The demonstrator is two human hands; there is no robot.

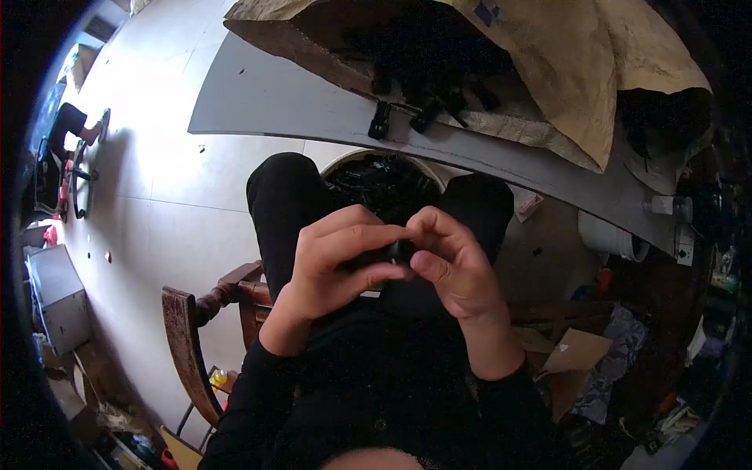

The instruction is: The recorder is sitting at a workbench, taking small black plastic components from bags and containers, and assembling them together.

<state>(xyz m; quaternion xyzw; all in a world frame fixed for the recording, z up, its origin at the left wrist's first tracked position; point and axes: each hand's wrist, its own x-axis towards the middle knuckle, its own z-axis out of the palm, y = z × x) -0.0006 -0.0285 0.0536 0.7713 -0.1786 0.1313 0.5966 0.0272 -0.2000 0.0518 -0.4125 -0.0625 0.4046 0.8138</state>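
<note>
The left hand [337, 251] is holding a small black part [402, 251], its grip narrowing around it, with the fingers lying above and the thumb below. The right hand [450, 262] is meeting it from the other side, index finger and thumb bending in close together at the part's right end; whether this grip is also holding the part, I cannot tell. The part is sitting between the two hands, above the lap, and the fingers are partly hiding it

Beyond the hands, a tub [333, 166] is standing between the knees [286, 188], holding dark pieces [380, 176]. Past it, a grey surface [266, 94] is carrying a brown sack [568, 70], whose mouth is gaping and showing more black parts [380, 121], a few of them lying at its edge. A wooden chair [182, 313] is standing at the left, and cardboard [576, 348] is lying at the right
</note>
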